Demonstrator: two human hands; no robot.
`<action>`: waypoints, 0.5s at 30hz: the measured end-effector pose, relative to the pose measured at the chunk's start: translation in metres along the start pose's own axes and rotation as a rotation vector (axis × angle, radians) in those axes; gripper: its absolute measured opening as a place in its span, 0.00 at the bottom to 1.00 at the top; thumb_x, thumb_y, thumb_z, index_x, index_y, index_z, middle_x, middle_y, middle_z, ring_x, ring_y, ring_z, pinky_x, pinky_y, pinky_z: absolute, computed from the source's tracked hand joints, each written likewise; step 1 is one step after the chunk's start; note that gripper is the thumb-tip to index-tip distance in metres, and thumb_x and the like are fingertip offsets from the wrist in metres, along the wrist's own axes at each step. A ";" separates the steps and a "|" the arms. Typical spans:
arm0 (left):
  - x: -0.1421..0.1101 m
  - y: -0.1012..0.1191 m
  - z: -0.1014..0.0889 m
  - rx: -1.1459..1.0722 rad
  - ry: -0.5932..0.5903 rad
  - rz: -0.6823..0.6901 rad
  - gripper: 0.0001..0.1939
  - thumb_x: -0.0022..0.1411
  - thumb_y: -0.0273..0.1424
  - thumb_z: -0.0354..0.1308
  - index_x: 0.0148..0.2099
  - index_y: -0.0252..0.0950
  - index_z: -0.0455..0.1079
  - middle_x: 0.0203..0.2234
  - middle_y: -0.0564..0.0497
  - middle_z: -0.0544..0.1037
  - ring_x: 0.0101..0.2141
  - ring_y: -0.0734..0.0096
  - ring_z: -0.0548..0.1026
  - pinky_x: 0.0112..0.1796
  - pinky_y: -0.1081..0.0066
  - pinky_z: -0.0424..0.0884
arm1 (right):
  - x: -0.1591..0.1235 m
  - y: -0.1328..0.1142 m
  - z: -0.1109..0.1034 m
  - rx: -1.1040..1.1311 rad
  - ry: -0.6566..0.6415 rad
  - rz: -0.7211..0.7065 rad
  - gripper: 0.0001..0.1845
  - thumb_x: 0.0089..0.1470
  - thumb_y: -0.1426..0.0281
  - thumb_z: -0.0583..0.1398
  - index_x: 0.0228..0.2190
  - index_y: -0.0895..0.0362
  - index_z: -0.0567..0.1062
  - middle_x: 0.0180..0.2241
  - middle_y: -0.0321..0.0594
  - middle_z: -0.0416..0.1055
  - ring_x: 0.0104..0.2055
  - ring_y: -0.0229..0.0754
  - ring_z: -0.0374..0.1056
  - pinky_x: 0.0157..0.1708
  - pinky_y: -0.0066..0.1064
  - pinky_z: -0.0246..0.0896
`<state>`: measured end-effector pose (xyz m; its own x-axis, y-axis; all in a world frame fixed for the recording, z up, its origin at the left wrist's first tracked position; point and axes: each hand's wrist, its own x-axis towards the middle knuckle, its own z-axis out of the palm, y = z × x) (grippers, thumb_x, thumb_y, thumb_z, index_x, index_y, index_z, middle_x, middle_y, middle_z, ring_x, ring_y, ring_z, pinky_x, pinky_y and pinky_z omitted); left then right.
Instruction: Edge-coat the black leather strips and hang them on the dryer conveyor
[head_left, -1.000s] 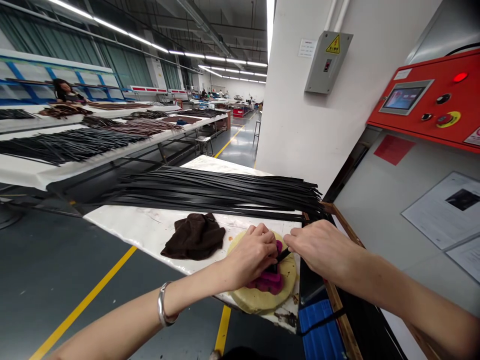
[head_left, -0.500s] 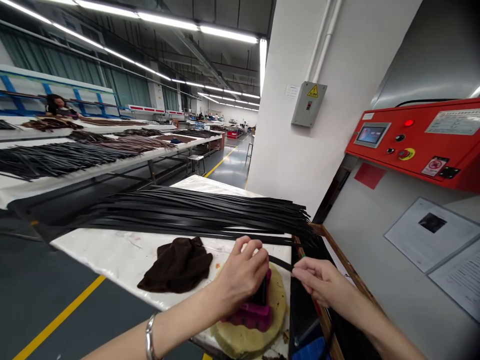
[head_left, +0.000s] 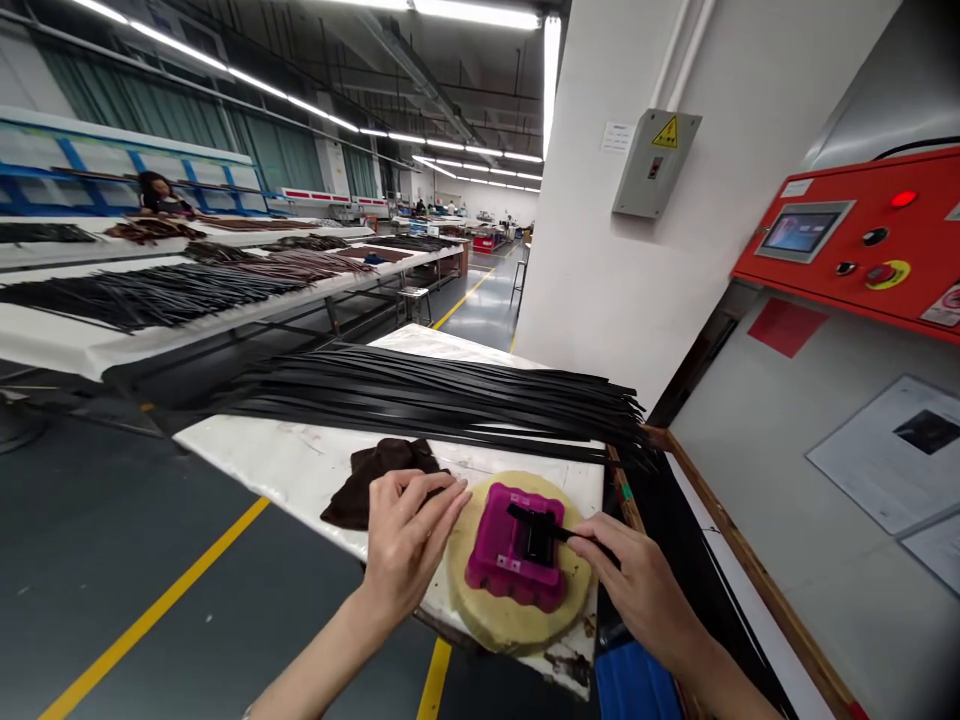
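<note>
My right hand (head_left: 637,575) pinches a black leather strip (head_left: 566,535) between thumb and fingers. The strip's free end reaches left over a black block (head_left: 538,548) set in a magenta plastic holder (head_left: 495,530). Under the holder lies a round yellowish pad (head_left: 480,620). To the left of the holder, apart from it, my left hand (head_left: 411,530) hovers with its fingers stretched out and nothing seen in them. Behind that hand a crumpled dark brown cloth (head_left: 360,480) rests on the white table (head_left: 285,450), partly covered by the fingers.
A long bundle of black strips (head_left: 450,395) lies across the table's far side. To the right are a wooden-edged trough (head_left: 750,610), a blue object (head_left: 637,680) and a red control panel (head_left: 862,240). A person (head_left: 161,195) sits behind strip-laden tables (head_left: 105,345) at far left.
My left hand has come off the magenta holder and moved left, in front of the cloth. My right hand, still holding the strip, is closer to the holder. The view has shifted.
</note>
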<state>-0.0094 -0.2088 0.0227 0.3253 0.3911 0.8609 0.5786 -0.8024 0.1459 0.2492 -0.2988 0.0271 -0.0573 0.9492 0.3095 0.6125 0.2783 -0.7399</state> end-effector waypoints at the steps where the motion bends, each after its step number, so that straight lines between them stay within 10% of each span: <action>1: -0.006 -0.002 0.000 -0.003 -0.003 -0.036 0.18 0.63 0.21 0.59 0.54 0.42 0.69 0.42 0.46 0.78 0.40 0.61 0.69 0.41 0.56 0.65 | 0.000 0.002 0.003 -0.017 -0.002 -0.016 0.13 0.67 0.65 0.52 0.35 0.53 0.74 0.33 0.37 0.71 0.35 0.40 0.69 0.36 0.29 0.60; 15: -0.039 -0.005 -0.002 -0.043 -0.067 -0.200 0.14 0.65 0.20 0.56 0.51 0.41 0.70 0.41 0.47 0.76 0.39 0.63 0.69 0.38 0.60 0.60 | 0.002 0.018 0.021 -0.262 0.015 -0.174 0.11 0.67 0.70 0.52 0.38 0.54 0.75 0.34 0.38 0.75 0.35 0.41 0.74 0.34 0.29 0.64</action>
<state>-0.0267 -0.2214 -0.0108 0.2570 0.5727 0.7785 0.6048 -0.7236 0.3326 0.2438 -0.2886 0.0015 -0.1688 0.8878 0.4282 0.7766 0.3873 -0.4968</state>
